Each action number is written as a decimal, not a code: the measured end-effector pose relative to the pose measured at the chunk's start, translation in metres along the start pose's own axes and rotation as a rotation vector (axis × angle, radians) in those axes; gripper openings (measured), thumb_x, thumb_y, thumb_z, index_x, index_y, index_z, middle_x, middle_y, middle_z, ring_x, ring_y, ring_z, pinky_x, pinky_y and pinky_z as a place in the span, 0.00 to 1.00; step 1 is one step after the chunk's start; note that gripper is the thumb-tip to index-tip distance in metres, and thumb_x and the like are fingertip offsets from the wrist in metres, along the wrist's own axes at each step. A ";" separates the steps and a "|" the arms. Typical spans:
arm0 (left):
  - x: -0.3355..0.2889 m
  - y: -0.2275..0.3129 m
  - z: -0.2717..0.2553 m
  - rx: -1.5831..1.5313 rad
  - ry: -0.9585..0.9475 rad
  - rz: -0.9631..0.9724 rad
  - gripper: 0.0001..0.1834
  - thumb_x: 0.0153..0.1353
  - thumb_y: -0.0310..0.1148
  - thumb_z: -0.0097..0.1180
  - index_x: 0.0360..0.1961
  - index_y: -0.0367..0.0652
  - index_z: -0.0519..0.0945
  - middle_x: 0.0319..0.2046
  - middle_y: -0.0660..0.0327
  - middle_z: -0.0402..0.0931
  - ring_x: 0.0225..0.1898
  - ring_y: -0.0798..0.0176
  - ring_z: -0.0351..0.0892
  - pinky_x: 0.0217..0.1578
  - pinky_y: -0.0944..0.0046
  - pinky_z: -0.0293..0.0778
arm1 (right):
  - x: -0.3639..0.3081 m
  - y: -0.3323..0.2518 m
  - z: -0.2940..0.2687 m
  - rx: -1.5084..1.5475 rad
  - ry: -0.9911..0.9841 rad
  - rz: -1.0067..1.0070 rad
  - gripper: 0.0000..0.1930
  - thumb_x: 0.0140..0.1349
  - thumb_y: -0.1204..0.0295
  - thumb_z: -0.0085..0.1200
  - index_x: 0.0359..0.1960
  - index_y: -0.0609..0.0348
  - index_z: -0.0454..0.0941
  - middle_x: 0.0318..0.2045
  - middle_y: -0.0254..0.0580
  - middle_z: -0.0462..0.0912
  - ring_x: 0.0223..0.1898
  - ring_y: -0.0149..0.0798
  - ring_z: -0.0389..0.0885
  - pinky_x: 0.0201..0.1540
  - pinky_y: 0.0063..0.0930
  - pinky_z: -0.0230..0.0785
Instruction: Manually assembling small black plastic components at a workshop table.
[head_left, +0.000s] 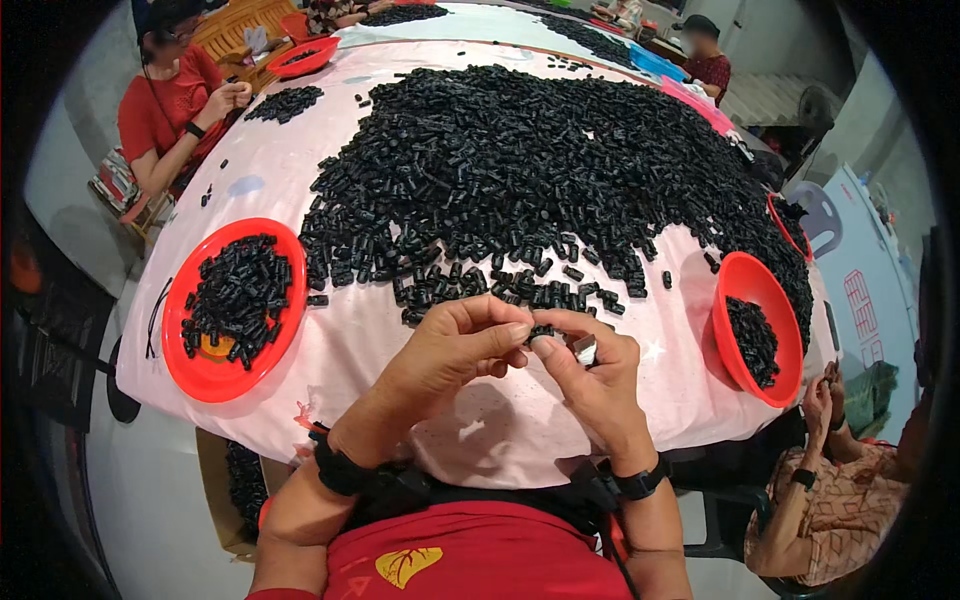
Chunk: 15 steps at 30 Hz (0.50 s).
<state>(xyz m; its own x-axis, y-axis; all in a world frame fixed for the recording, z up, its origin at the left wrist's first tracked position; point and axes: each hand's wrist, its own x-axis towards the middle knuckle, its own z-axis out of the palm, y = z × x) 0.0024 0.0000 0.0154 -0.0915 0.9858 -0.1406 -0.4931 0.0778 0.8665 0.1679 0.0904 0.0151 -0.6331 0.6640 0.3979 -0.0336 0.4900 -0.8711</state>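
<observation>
Nearside of the black-cylinder heap [520, 170], I see one small black piece [541, 333] pinched between left hand [455, 345] and right hand [602, 388], which also grips a grey-white object [586, 350]; left of the heap lies a round red dish [200, 381].

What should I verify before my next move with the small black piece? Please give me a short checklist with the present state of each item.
1. Small black piece held in the right hand: ok.
2. Left hand gripping it too: cannot tell; it is pinched right beside the piece.
3. Grey-white item in the right hand identified: cannot tell, too small.
4. Pile of black pieces well apart from the hands: not ok, its near edge lies close.
5. Red plate at left, red bowl at right: ok, both present.
</observation>
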 end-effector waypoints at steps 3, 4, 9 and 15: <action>0.001 -0.003 -0.004 -0.083 -0.042 -0.042 0.07 0.62 0.32 0.58 0.40 0.43 0.78 0.34 0.67 0.78 0.33 0.73 0.77 0.36 0.72 0.73 | 0.000 0.002 0.001 0.034 -0.032 0.006 0.12 0.58 0.76 0.60 0.45 0.62 0.80 0.32 0.40 0.85 0.31 0.25 0.80 0.33 0.19 0.73; 0.001 -0.003 -0.005 -0.122 -0.053 -0.078 0.08 0.61 0.32 0.59 0.40 0.44 0.78 0.34 0.68 0.77 0.34 0.73 0.77 0.36 0.73 0.72 | 0.000 0.000 0.001 0.058 -0.036 0.015 0.12 0.59 0.76 0.58 0.45 0.63 0.80 0.31 0.40 0.85 0.31 0.25 0.81 0.34 0.19 0.73; 0.001 -0.007 -0.005 -0.181 -0.025 -0.161 0.09 0.60 0.34 0.61 0.40 0.46 0.78 0.33 0.69 0.77 0.34 0.74 0.77 0.36 0.74 0.72 | -0.001 0.003 0.001 0.118 -0.035 0.039 0.12 0.59 0.77 0.58 0.45 0.64 0.80 0.30 0.40 0.85 0.31 0.25 0.81 0.32 0.19 0.72; 0.001 -0.007 -0.005 -0.191 -0.006 -0.189 0.11 0.59 0.35 0.62 0.42 0.47 0.77 0.33 0.71 0.78 0.35 0.75 0.77 0.37 0.74 0.72 | 0.000 0.002 0.000 -0.124 -0.006 -0.040 0.10 0.60 0.76 0.58 0.43 0.63 0.80 0.29 0.39 0.85 0.29 0.24 0.80 0.31 0.19 0.72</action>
<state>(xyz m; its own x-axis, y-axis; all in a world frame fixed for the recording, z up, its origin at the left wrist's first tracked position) 0.0012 -0.0007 0.0073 0.0223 0.9575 -0.2877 -0.6552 0.2313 0.7192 0.1676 0.0913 0.0136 -0.6379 0.6393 0.4294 0.0369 0.5823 -0.8121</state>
